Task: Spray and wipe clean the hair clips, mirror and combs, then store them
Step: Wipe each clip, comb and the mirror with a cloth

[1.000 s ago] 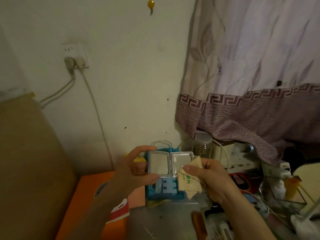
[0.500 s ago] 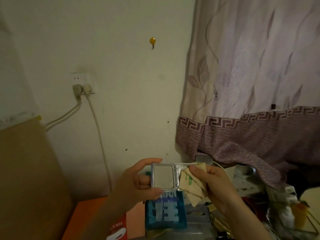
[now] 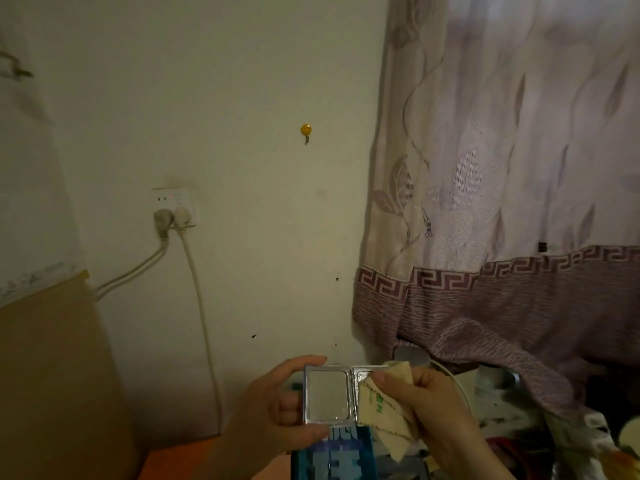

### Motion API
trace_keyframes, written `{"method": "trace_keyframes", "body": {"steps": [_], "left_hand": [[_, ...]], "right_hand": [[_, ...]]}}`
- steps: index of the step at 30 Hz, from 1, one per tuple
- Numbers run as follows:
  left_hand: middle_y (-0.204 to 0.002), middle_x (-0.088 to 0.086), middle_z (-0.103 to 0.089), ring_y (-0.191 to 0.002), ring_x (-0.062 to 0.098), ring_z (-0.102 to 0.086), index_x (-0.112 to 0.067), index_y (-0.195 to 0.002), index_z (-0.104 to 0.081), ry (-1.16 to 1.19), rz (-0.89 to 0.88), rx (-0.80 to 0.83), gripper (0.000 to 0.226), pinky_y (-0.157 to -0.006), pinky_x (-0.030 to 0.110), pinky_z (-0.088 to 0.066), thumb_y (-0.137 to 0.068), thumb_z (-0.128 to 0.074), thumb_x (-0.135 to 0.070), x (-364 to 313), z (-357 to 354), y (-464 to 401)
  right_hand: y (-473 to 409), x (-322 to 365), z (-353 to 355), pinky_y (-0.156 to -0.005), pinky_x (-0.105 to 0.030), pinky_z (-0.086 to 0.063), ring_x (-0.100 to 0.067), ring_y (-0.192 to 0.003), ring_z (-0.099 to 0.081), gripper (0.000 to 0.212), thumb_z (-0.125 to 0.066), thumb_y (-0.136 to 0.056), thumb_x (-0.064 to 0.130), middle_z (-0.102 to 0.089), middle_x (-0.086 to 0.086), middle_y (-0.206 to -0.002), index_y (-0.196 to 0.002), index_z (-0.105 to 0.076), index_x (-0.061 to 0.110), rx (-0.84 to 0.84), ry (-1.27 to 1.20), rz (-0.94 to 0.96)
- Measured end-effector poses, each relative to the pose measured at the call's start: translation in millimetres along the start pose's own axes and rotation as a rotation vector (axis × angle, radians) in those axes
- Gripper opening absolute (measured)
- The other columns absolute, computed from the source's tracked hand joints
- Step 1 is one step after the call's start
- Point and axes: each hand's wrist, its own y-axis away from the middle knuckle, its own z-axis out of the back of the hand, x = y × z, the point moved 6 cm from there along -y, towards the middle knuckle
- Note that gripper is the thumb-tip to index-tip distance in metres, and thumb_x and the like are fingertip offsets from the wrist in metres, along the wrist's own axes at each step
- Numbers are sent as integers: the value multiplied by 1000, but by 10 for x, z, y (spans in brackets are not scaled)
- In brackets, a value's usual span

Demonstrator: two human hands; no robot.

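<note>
Against pale wall (image 3: 242, 98), unreadable green print on cloth (image 3: 381, 407).

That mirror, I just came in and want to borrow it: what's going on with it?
A person is cleaning it. The left hand grips the open folding mirror by its left panel, while the right hand presses a cloth over the right panel. The left panel's glass is uncovered. It isn't stored yet.

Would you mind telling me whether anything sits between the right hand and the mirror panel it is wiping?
Only the wiping cloth: the right hand presses it over the right panel of the open compact mirror, which the left hand grips by its edges.
</note>
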Motion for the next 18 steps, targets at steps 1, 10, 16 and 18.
{"method": "trace_keyframes", "body": {"steps": [1, 10, 16, 18], "left_hand": [[-99, 11, -74, -93, 27, -70, -19, -124, -49, -8, 3, 14, 69, -80, 37, -57, -68, -76, 11, -8, -1, 3], [-86, 19, -73, -76, 29, -68, -30, -115, -61, -40, -60, -9, 64, -73, 35, -58, -59, -89, -16, -52, 0, 25], [-58, 3, -67, -50, 2, -58, -9, -117, -52, -1, -26, -57, 63, -53, 13, -47, -66, -72, 21, -9, -55, 66], [-50, -1, -61, -45, -2, -53, -9, -116, -52, 0, -38, -55, 62, -49, 10, -43, -66, -71, 21, -33, -72, 80]], "right_hand": [[2, 6, -16, -44, -23, -48, -17, -50, -63, 14, -76, -66, 7, -69, -18, -65, -72, -72, -5, 12, 16, -3], [1, -12, -62, -58, -31, -55, -24, -61, -67, 30, -81, -47, 12, -72, -21, -76, -72, -74, -3, 39, 80, -15], [49, -97, -42, -49, -27, -51, -22, -54, -65, 16, -84, -53, -1, -70, -22, -69, -62, -72, 0, 72, 124, 43], [70, -117, -27, -52, -28, -52, -22, -57, -65, 37, -94, -39, 8, -70, -23, -72, -68, -73, -2, 106, 140, 58]]}}
